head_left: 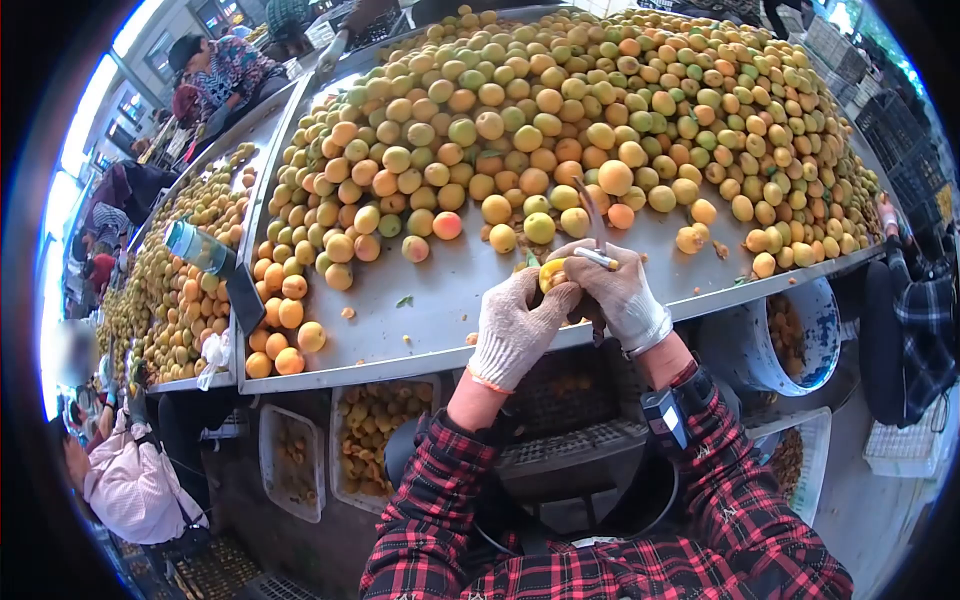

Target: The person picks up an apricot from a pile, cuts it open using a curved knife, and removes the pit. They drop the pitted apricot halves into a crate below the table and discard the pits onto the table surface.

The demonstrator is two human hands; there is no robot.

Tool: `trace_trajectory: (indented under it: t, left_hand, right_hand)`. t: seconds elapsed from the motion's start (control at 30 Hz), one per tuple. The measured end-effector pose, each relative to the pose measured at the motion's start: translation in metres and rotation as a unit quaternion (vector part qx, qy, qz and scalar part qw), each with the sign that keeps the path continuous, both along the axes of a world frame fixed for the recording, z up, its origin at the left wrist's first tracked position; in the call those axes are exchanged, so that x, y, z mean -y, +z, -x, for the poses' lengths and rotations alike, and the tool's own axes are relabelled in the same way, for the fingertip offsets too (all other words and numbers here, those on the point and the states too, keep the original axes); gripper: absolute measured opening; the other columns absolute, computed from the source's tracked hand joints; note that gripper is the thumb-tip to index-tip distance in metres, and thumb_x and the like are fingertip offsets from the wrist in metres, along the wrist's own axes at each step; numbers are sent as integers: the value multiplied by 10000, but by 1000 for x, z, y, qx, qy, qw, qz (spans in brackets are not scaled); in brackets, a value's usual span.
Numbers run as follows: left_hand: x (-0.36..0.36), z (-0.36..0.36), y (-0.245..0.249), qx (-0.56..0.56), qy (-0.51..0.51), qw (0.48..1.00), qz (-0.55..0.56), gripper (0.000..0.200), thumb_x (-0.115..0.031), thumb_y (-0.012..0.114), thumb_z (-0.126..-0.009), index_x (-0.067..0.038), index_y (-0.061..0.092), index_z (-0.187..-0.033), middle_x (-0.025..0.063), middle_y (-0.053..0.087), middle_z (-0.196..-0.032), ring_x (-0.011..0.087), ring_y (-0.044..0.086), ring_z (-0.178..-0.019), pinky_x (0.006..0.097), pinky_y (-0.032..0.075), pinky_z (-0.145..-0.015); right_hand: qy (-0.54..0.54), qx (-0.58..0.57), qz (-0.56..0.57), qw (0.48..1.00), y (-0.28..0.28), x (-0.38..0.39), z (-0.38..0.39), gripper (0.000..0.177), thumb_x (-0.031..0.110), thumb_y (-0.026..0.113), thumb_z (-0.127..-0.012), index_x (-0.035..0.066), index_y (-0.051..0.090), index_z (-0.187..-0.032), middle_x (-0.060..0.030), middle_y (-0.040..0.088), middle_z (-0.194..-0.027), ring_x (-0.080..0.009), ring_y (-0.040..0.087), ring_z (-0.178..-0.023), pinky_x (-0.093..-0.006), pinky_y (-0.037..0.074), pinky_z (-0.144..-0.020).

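Over on the left, a bluish bottle (197,248) is tilting (quite a slant), a person in pale pink (140,485) is occupying the lower-left edge, and dark crates (903,145) are standing stacked far right.

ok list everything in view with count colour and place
fruit: heaps, too many to count, orange, yellow and green, on both tables
cut fruit: one, yellow, between the hands
slim tool: one, pale, in right hand
bottle: one, bluish, left table
bucket: one, white and blue, below right
white crates: several, below tables
dark crates: several, far right
other people: several, mixed clothing, around tables
left hand: one, off-white glove, at cut fruit
right hand: one, off-white glove, holding tool
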State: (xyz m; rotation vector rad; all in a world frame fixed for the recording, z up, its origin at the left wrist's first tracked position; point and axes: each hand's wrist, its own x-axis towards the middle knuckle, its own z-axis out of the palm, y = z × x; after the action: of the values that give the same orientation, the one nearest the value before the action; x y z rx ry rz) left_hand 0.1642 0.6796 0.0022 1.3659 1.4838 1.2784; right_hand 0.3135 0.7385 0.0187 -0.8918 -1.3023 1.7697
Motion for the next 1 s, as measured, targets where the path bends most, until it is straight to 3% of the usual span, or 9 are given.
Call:
trace_trajectory:
  t: [0.17,0.37,0.5,0.57,0.63,0.7,0.73,0.9,1.0]
  left_hand:
    - [1,3,-5,37,-68,995,65,218,-207,658,-927,9,669,-958,-13,644,-758,47,553,-664,213,451,-595]
    - [8,-2,-1,64,-65,993,76,219,-209,639,-938,8,658,-956,10,644,-745,52,548,-647,222,445,-579]
    - [3,-2,-4,55,-53,991,110,211,-185,613,-953,8,658,-1027,23,657,-800,72,574,-677,231,476,-615]
    - [0,-8,-18,71,17,997,-17,249,-160,560,-978,18,643,-1130,50,666,-882,98,619,-764,241,510,-699]
    - [0,-9,-14,68,12,997,25,319,-148,525,-997,36,580,-1253,87,666,-1009,141,651,-890,271,529,-795]
    - [-4,-13,-23,460,7,887,44,349,-80,525,-987,39,527,-1316,124,659,-1095,177,670,-948,304,555,-813]
    - [-4,-10,-24,505,-39,862,23,362,-59,501,-998,58,486,-1341,142,622,-1178,223,665,-998,342,563,-858]
    - [-9,-12,-20,504,39,862,37,381,-148,479,-1018,63,480,-1336,156,606,-1187,259,662,-978,376,586,-817]
    - [-8,-14,-21,491,-1,867,84,365,-98,495,-1009,67,481,-1335,171,605,-1200,256,694,-931,281,575,-644]
  right_hand:
    - [16,21,-30,999,-7,-5,-2,182,180,655,-932,-1,671,-929,4,651,-837,-54,584,-755,-229,520,-655]
    - [13,75,-40,996,-17,-9,-4,200,189,635,-923,-1,655,-862,25,620,-757,-32,546,-713,-231,486,-591]
    - [20,33,29,999,-17,-5,2,207,197,636,-938,-8,668,-934,9,652,-794,-40,582,-735,-222,512,-625]
    - [-19,16,-60,998,-30,-5,9,217,182,646,-945,-10,683,-1039,-11,678,-856,-51,608,-771,-220,529,-668]
    - [-9,39,-96,995,-32,-4,11,246,168,649,-952,-7,678,-1122,-22,687,-906,-56,614,-799,-221,533,-697]
    - [-12,68,-133,989,-29,-4,15,267,174,641,-959,-6,665,-1154,-22,688,-914,-54,616,-805,-224,534,-700]
    - [-4,60,-102,993,-25,-2,15,277,169,630,-966,-1,650,-1184,-31,690,-911,-51,613,-775,-210,523,-666]
    - [-120,-123,-51,984,-8,-19,4,270,199,590,-992,-12,627,-1156,-20,573,-637,-75,515,-468,-232,434,-431]
    - [-181,-161,-46,969,13,-29,0,380,287,503,-1029,-50,547,-1201,-6,512,-617,-76,430,-447,-237,464,-474]
